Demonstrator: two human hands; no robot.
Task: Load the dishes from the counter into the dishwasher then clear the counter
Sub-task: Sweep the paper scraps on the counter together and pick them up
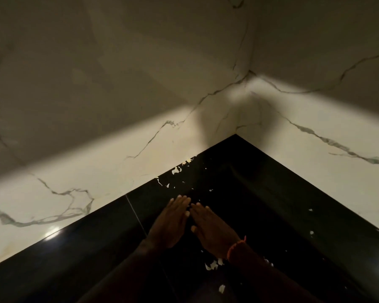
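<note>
- The left hand and right hand lie flat, side by side, on the black worktop, fingers straight and together, holding nothing.
- Pale scraps lie scattered on the worktop: by the right wrist, ahead of the fingertips along the left wall edge, and a few far right.
- The worktop ends in a corner where two marbled walls meet.
- An orange wristband circles the right wrist.
</note>
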